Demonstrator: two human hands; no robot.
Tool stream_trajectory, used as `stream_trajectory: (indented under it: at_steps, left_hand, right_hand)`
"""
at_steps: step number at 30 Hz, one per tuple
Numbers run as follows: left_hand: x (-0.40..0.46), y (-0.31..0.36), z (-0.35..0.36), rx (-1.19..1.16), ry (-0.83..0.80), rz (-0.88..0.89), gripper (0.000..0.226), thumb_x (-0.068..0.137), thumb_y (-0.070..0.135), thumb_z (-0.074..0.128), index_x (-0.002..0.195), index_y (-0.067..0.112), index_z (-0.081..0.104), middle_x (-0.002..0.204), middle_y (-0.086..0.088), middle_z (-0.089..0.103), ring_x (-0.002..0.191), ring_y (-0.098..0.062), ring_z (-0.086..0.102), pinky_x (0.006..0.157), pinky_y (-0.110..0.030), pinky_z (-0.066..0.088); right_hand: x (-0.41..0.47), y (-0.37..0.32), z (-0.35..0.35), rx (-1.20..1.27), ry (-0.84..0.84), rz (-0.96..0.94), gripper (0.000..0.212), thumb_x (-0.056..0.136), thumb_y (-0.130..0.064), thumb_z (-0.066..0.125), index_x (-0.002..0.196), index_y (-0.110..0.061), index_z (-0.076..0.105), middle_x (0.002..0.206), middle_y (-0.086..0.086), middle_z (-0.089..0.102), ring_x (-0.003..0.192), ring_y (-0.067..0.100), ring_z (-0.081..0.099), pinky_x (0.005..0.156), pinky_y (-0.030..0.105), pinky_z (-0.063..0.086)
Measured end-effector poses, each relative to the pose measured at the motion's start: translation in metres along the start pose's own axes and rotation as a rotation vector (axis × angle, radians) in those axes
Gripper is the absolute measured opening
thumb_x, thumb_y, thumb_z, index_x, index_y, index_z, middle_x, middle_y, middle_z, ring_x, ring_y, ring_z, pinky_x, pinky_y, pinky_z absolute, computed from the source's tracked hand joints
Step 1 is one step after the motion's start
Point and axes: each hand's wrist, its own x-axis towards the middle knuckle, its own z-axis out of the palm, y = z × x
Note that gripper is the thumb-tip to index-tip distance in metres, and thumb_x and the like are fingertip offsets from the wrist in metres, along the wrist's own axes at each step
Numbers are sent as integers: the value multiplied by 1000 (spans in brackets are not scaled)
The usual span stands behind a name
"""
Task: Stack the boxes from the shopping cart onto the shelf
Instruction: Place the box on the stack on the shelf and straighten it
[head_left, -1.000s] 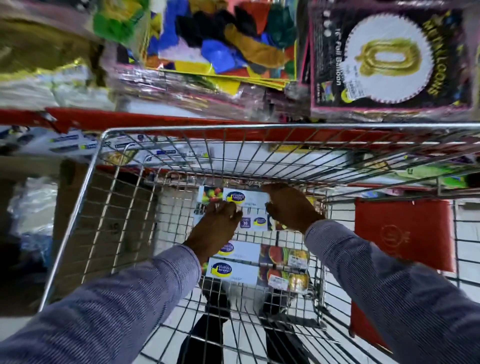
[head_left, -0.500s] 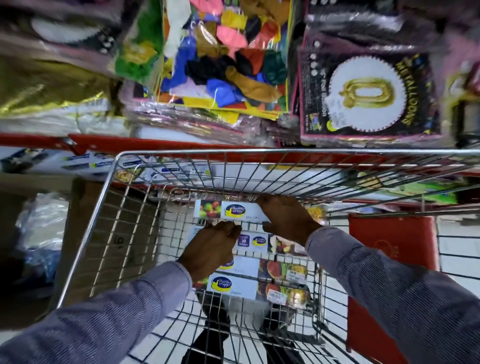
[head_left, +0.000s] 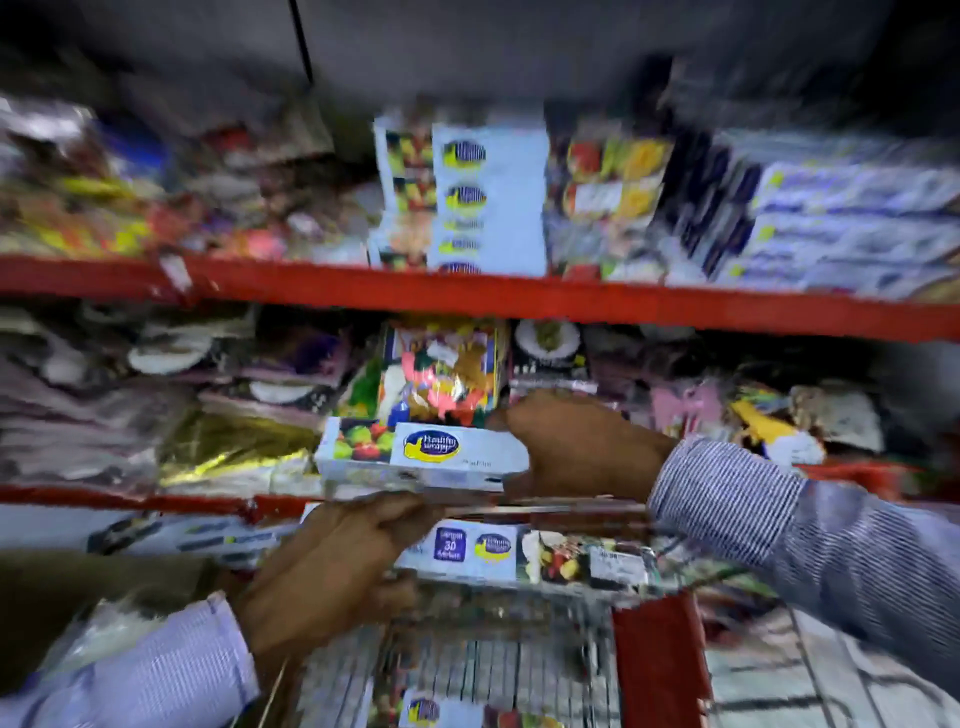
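The view is motion-blurred. My right hand (head_left: 582, 447) grips the right end of a white wrap box (head_left: 431, 452) with a fruit picture, held level in front of the middle shelf. My left hand (head_left: 337, 561) is closed on the left end of a second, similar box (head_left: 498, 556) just below it, with its fingers touching the underside of the upper one. The wire shopping cart (head_left: 493, 660) lies below my hands, and another box (head_left: 441, 712) rests in its bottom. A stack of the same boxes (head_left: 483, 197) stands on the upper shelf (head_left: 519, 296).
Balloon packs (head_left: 441, 374) and party goods crowd the middle shelf behind my hands. Foil boxes (head_left: 852, 228) fill the upper shelf to the right of the stack. A red panel (head_left: 660, 665) stands at the cart's right side.
Both hands have risen out of the cart with two boxes, up to the middle shelf's height. My head has tilted up, so the upper shelf and its stack are in view.
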Motion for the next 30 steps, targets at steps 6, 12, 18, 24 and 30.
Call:
stream_trajectory:
  at_steps: [6, 12, 18, 24, 30]
  left_hand:
    - [39, 0, -114, 140, 217, 22, 77, 54, 64, 69, 123, 36, 52, 114, 18, 69, 97, -5, 67, 61, -17, 54]
    - [86, -13, -187, 99, 329, 44, 67, 64, 60, 64, 125, 35, 58, 125, 15, 67, 112, -8, 63, 87, -27, 56]
    - [128, -37, -206, 52, 330, 45, 69, 72, 65, 65, 134, 36, 55, 129, 15, 63, 119, -8, 57, 99, -29, 47]
    - [154, -54, -196, 5, 300, 16, 73, 67, 65, 61, 135, 39, 52, 129, 17, 62, 113, -3, 57, 93, -23, 47]
    - [159, -66, -183, -23, 256, -9, 71, 72, 58, 67, 137, 31, 53, 133, 16, 59, 116, -5, 55, 95, -22, 43]
  right_hand:
    - [-6, 7, -139, -61, 116, 19, 43, 76, -47, 71, 109, -20, 65, 101, 5, 72, 93, 27, 65, 74, 37, 55]
    - [6, 39, -206, -69, 205, 104, 58, 80, -41, 72, 129, -13, 57, 117, 8, 68, 104, 29, 65, 85, 38, 56]
    - [47, 83, -220, 46, 196, 205, 59, 83, -26, 75, 136, -10, 54, 137, 14, 58, 115, 31, 62, 96, 39, 52]
    - [90, 110, -190, 47, 150, 273, 60, 86, -29, 72, 139, -12, 50, 143, 15, 47, 131, 30, 45, 110, 34, 38]
    - [117, 122, -165, 67, 136, 300, 60, 87, -30, 71, 140, -15, 49, 143, 13, 43, 132, 30, 43, 110, 36, 38]
